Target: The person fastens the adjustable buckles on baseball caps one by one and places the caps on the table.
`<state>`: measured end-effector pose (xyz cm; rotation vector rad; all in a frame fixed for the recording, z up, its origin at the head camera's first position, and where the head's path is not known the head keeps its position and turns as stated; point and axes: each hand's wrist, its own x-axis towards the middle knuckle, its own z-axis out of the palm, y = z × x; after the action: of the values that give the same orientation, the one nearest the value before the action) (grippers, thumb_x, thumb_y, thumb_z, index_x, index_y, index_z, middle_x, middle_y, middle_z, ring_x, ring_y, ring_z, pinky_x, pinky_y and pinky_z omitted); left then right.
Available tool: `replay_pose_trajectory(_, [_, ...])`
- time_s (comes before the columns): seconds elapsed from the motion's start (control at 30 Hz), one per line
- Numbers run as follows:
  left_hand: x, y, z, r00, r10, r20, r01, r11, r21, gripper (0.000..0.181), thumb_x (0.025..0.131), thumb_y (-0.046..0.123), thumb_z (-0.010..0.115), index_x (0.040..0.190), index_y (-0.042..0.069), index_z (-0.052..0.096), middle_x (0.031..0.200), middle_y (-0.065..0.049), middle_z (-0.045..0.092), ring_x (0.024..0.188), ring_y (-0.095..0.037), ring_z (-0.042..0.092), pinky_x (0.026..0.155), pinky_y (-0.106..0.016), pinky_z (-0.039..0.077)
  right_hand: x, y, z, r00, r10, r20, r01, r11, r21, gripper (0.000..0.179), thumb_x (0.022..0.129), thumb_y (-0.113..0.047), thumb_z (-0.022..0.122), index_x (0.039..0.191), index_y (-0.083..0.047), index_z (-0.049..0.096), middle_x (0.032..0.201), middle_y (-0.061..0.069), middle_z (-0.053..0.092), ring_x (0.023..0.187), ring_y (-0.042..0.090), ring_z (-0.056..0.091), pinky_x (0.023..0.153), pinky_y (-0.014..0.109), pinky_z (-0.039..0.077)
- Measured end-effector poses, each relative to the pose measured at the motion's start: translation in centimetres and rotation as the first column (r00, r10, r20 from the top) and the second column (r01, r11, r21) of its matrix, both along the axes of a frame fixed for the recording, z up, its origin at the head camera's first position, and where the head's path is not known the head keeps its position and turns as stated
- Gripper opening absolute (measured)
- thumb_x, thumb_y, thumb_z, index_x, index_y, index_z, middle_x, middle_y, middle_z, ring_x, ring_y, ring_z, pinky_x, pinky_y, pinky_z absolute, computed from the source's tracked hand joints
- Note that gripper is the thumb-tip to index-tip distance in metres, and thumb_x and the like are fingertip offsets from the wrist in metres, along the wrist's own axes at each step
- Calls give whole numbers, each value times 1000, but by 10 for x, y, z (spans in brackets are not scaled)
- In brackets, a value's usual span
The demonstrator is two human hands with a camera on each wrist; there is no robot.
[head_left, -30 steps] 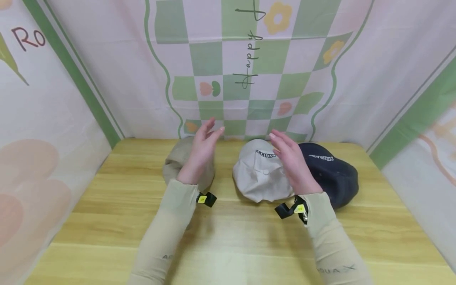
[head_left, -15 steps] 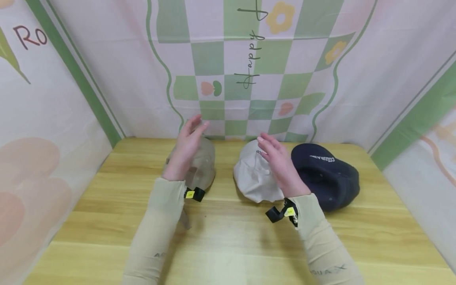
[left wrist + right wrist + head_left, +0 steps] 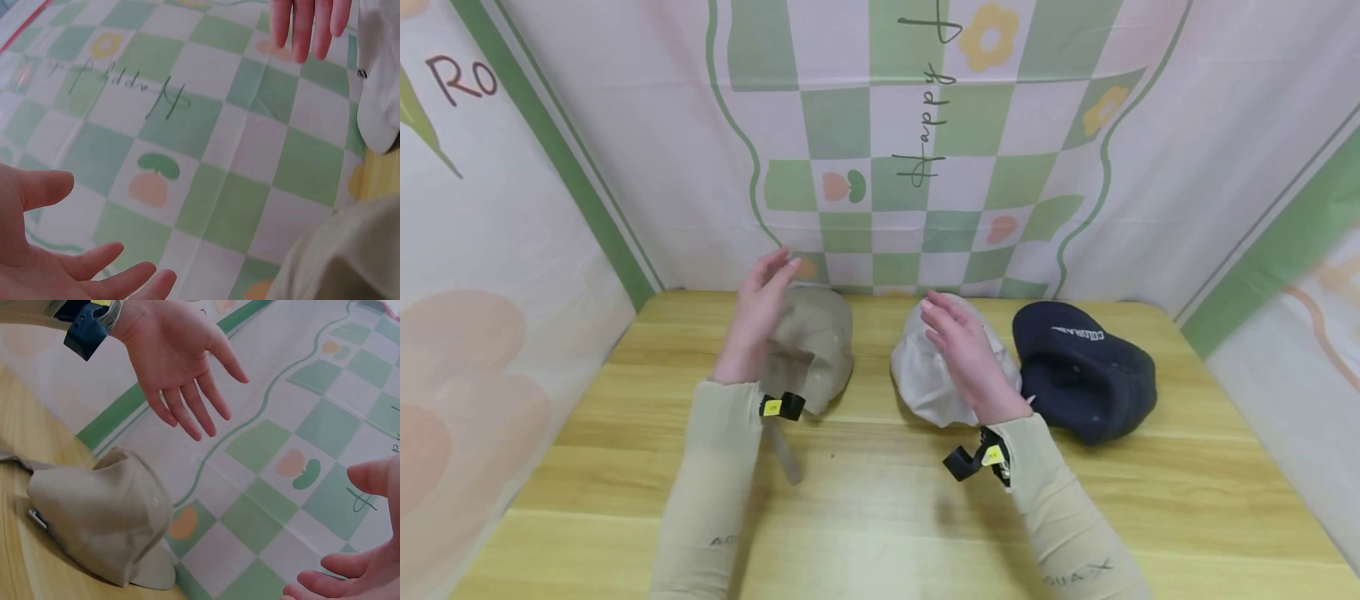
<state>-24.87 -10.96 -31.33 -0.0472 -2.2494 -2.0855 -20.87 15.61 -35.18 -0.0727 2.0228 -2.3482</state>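
Three baseball caps lie in a row on the wooden table. My left hand (image 3: pixel 758 312) hovers over the left side of the khaki cap (image 3: pixel 816 346), fingers spread and holding nothing. The khaki cap (image 3: pixel 103 519) shows its crown, brim and trailing strap in the right wrist view. Above the light grey cap (image 3: pixel 917 375) is my right hand (image 3: pixel 967 358), relaxed and holding nothing; it covers part of that cap. The navy cap (image 3: pixel 1086 379) with white lettering sits to the right, beyond the right hand. In the left wrist view the left hand's fingers (image 3: pixel 119 281) appear apart from the caps.
A wooden table (image 3: pixel 880 517) carries the caps near its back edge. A checkered fabric backdrop (image 3: pixel 895 183) hangs right behind them. Printed fabric side walls (image 3: pixel 527 225) flank the table on both sides. A camera band (image 3: pixel 782 407) is on each wrist.
Both hands have moved left. The left hand uncovers more of the khaki cap and its strap; the right hand shifts further over the light grey cap and away from the navy one.
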Motion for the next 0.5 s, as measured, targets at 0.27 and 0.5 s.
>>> replay_pose_trajectory(0.27, [-5,-22,-7,998,19,61,-18,1000,-13,62,106,35,53,157,4,34,159,-13,36,142,-27,36,119,-43,26,2,-11,-4,999,51,19,-51,999,3,62,108,-26,51,157,4,27,162,17,28,145,29,34,119,40,28])
replay_pose_trajectory(0.5, [-14,-36,-15,992,36,117,-29,997,-67,66,106,41,53,158,6,31,161,-13,33,142,-31,36,120,-46,21,4,-24,-10,996,73,45,-75,996,44,64,107,-29,53,157,2,28,161,17,30,144,29,35,118,40,29])
